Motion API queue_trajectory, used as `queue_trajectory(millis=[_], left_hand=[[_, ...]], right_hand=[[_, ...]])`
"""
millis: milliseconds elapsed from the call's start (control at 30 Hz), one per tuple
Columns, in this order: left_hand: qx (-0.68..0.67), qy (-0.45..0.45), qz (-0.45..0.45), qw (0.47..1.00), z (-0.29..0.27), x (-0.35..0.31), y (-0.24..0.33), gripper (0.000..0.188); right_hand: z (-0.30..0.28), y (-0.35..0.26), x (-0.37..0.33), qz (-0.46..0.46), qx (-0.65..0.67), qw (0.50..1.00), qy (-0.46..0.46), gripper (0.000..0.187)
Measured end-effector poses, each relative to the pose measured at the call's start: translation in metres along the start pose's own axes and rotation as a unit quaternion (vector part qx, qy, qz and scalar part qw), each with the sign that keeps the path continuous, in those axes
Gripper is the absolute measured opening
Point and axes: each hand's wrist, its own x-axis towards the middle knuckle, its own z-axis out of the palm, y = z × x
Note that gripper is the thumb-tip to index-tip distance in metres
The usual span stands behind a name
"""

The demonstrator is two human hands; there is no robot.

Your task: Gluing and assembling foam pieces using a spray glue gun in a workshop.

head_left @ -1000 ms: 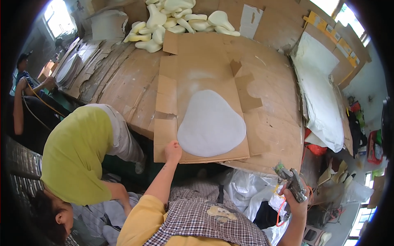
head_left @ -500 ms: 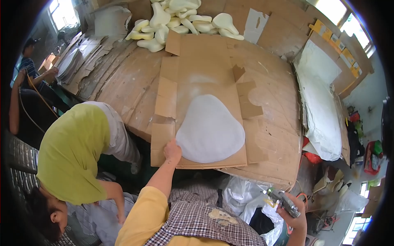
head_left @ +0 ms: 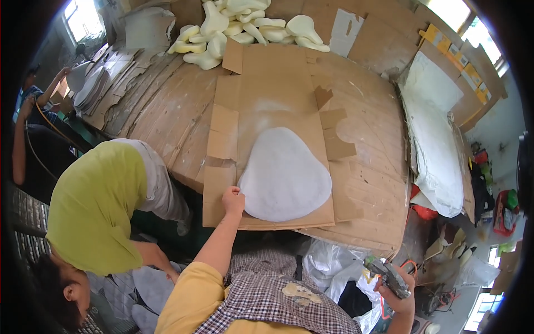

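Observation:
A grey-white, rounded triangular pad lies flat on an opened-out cardboard sheet in front of me. At the pad's lower left edge is my left hand, its fingers curled together. Whether the pad's edge is pinched between them is hidden. My right hand grips a metal spray gun at the lower right, below the table's front edge. The gun's nozzle end points up and left, away from the pad.
Pale yellow foam saddle shapes are piled at the table's far side. A co-worker in a green top bends over grey pieces close on my left. Silvery plastic sheeting hangs below the table's front. An orange hose runs beside the gun.
My left hand has curled its fingers more and shifted slightly at the pad's edge. The pad stays put. On the left, the co-worker's arm has moved, and farther back another person lifts a pale sheet.

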Motion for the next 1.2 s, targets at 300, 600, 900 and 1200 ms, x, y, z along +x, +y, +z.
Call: queue_trajectory(millis=[300, 600, 900, 1200], left_hand=[[-0.227, -0.073, -0.204, 0.949, 0.001, -0.022, 0.011, 0.033], [-0.289, -0.149, -0.150, 0.934, 0.007, -0.036, 0.040, 0.038], [-0.516, -0.203, -0.019, 0.832, -0.062, -0.040, 0.149, 0.045], [-0.601, -0.149, 0.013, 0.785, -0.191, -0.041, 0.181, 0.045]], right_hand=[[0.013, -0.005, 0.002, -0.046, 0.038, 0.998, 0.007, 0.044], [0.005, -0.003, -0.027, 0.016, 0.057, 0.996, 0.060, 0.043], [0.042, 0.029, 0.014, -0.012, -0.003, 0.997, 0.072, 0.051], [0.066, 0.013, 0.061, -0.089, -0.078, 0.986, -0.121, 0.040]])
